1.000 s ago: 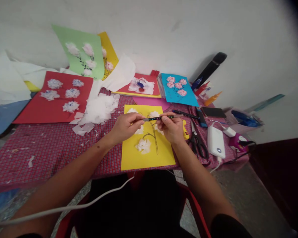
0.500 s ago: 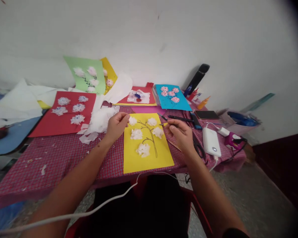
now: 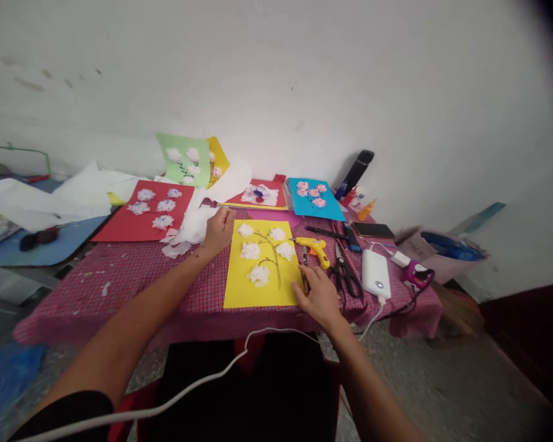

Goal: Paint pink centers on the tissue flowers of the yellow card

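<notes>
A yellow sheet [image 3: 239, 285] with white tissue flowers and a drawn brown stem lies at the near edge of the red checked table [image 3: 120, 276]. My left hand [image 3: 219, 228] rests at the sheet's top left corner, beside a pile of white tissue [image 3: 191, 226]. Its fingers are curled, and what they hold is hidden. My right hand [image 3: 317, 298] lies flat with fingers spread at the sheet's lower right corner. A dark pen [image 3: 305, 273] lies on the table just past its fingertips.
Right of the sheet are a yellow glue gun [image 3: 316, 247], black scissors [image 3: 345, 273], a white power bank [image 3: 375, 273] and a phone [image 3: 373, 230]. Red [image 3: 120, 224], green [image 3: 179, 169] and blue [image 3: 325, 207] flower sheets lie behind. A white cable [image 3: 188, 387] crosses my lap.
The hands came apart from the pen. My right hand dropped to the sheet's lower right corner, the pen now on the table. The view pulled back and a glue gun is uncovered.
</notes>
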A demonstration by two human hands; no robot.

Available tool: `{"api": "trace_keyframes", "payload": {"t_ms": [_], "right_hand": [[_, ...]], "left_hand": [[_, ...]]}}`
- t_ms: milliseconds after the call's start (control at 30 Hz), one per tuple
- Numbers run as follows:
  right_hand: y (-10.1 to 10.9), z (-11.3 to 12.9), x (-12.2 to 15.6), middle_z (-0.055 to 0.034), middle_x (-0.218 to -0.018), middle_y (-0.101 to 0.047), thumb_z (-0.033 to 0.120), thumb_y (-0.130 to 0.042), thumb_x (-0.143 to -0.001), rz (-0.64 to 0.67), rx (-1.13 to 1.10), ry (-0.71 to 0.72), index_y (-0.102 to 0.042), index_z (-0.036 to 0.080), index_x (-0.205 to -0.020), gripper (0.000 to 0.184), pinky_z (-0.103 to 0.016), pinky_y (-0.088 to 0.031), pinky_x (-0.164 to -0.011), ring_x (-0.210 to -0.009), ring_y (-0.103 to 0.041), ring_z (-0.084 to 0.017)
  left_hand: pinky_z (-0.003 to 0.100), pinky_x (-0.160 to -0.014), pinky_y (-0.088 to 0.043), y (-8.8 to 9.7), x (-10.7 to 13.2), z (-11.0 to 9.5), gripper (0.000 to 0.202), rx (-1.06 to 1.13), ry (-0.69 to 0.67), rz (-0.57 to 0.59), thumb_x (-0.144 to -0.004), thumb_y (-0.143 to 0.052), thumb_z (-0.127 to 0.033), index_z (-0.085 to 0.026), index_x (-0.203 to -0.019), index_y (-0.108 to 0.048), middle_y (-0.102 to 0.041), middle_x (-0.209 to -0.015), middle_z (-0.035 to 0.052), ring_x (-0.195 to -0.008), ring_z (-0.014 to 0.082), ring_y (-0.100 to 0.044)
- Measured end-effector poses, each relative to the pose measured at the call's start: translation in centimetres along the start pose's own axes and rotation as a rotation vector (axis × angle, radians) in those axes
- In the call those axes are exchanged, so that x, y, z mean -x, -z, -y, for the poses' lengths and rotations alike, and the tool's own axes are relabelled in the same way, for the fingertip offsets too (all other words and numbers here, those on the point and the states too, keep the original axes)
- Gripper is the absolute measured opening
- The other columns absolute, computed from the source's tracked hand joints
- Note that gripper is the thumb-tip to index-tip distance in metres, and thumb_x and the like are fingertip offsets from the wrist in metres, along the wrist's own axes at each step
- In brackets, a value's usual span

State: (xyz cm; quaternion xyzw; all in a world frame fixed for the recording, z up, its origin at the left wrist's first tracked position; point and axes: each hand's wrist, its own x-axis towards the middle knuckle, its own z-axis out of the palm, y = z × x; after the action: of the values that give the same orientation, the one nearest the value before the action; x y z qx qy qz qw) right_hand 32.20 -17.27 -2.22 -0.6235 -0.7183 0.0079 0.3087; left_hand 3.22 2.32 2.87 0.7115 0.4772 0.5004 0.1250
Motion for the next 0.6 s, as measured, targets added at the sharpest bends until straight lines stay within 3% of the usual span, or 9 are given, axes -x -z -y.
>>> {"api": "trace_keyframes", "payload": {"t_ms": [100,233,433,533,600], "right_hand": [[0.0,0.0,0.1,-0.0163,-0.123,-0.069,0.039,-0.063,-0.094,0.001,0.034,0.0,-0.067,0.019,-0.137,0.047,-0.047,-0.057,-0.099,-0.111,-0.067,-0.033],[0.2,0.3,0.0,-0.0166,-0.122,-0.067,0.04,-0.065,-0.093,0.024,0.077,-0.054,-0.067,0.017,-0.136,0.049,-0.046,-0.056,-0.099,-0.112,-0.067,-0.033],[0.0,0.4,-0.2,-0.0178,-0.134,-0.063,0.042,-0.068,-0.092,0.02,0.1,-0.097,-0.069,0.018,-0.133,0.048,-0.045,-0.056,-0.098,-0.117,-0.066,-0.033],[-0.4,0.3,-0.3,-0.0181,-0.13,-0.064,0.04,-0.066,-0.093,-0.007,0.132,-0.113,-0.072,0.018,-0.126,0.04,-0.044,-0.057,-0.095,-0.113,-0.067,-0.033],[-0.7,0.2,-0.4,-0.018,-0.127,-0.066,0.037,-0.063,-0.095,-0.037,0.155,-0.118,-0.073,0.018,-0.123,0.036,-0.044,-0.056,-0.095,-0.112,-0.067,-0.032]], "left_hand": [[0.03,-0.075,-0.043,0.5,-0.5,-2.1,0.026,-0.029,-0.066,0.079,-0.102,-0.045,-0.039,-0.022,-0.087,-0.057,-0.062,-0.078,0.0011,-0.074,0.0178,-0.057],[0.031,-0.083,-0.05,2.2,1.1,-4.0,0.028,-0.001,-0.113,0.172,-0.101,-0.046,-0.033,-0.018,-0.115,-0.065,-0.074,-0.104,0.0082,-0.09,0.0198,-0.066],[0.039,-0.096,-0.055,6.2,9.7,-3.7,0.026,-0.108,-0.087,0.2,-0.099,-0.051,-0.031,-0.019,-0.115,-0.067,-0.075,-0.113,0.0111,-0.106,0.0246,-0.07],[0.04,-0.097,-0.057,7.2,13.5,-3.3,0.024,-0.144,-0.122,0.237,-0.101,-0.049,-0.03,-0.022,-0.114,-0.068,-0.074,-0.117,0.0105,-0.108,0.0248,-0.07],[0.042,-0.101,-0.055,7.3,14.7,-3.3,0.025,-0.175,-0.141,0.278,-0.103,-0.049,-0.032,-0.021,-0.112,-0.069,-0.073,-0.118,0.0115,-0.112,0.0262,-0.069]]}}
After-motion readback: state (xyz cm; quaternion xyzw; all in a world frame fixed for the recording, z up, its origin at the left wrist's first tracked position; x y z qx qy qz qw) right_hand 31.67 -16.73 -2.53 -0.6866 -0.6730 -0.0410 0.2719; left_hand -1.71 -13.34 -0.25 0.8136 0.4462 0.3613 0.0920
